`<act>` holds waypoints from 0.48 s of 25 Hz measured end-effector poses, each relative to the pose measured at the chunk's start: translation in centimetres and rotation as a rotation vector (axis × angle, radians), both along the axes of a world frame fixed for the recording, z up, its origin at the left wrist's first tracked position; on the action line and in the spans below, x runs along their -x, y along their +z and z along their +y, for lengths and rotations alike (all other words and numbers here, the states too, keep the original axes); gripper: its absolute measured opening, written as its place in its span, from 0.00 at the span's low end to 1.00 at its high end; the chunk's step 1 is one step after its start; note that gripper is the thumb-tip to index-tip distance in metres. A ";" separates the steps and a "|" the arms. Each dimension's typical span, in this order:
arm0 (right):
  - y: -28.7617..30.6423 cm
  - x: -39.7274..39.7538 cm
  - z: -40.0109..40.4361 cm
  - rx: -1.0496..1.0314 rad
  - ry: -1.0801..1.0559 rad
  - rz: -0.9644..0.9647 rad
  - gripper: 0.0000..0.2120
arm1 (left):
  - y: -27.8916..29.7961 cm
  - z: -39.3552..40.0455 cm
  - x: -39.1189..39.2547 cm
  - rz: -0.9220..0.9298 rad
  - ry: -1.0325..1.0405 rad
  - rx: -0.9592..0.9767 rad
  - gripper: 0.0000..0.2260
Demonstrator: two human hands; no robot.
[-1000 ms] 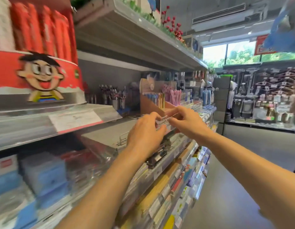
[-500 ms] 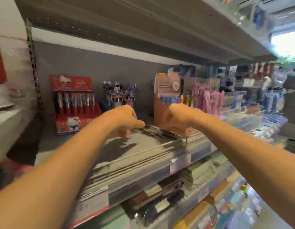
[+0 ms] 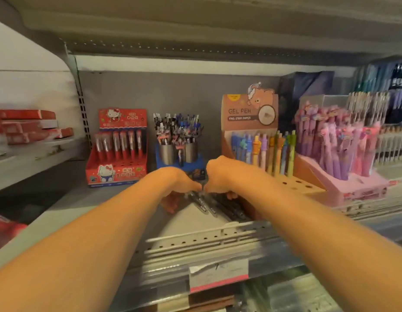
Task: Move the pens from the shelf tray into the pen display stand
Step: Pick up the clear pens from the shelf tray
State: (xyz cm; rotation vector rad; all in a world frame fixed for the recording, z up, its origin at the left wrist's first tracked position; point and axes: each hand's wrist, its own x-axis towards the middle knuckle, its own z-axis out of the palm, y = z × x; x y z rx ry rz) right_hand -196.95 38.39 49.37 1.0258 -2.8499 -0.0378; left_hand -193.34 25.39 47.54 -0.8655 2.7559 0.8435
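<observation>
so both hands are down on the pens (image 3: 220, 204) in the tray (image 3: 195, 235).
left hand (image 3: 176, 188) and right hand (image 3: 220, 176) curl over them, knuckles nearly touching; stand (image 3: 179, 152) sits just beyond.

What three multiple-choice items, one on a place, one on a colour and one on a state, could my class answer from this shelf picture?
1. Where do the dark pens lie?
A. on the shelf near its front edge
B. in the metal cups
C. on the floor

2. What colour is the cat-print pen box?
A. green
B. red
C. white

3. How are the hands placed?
A. both hang at the sides
B. one points at the ceiling
C. both are down at the dark pens

Key: 1 A, the pens lie flat behind the perforated rail. 2 B, its card and base are red. 3 C, the left hand and right hand meet over the pens, fingers curled down on them.
</observation>
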 end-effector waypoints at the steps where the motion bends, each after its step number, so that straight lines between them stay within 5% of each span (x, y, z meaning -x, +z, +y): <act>1: -0.2 0.2 -0.4 -0.012 0.010 0.006 0.11 | -0.1 0.0 0.4 -0.012 0.013 -0.001 0.24; 6: -1.8 1.4 -1.4 0.040 0.036 -0.010 0.18 | -1.0 -0.4 1.9 -0.009 0.032 0.001 0.18; 12: -2.8 1.8 -1.7 0.064 0.045 -0.091 0.15 | -1.5 -0.7 1.9 0.047 0.048 0.002 0.14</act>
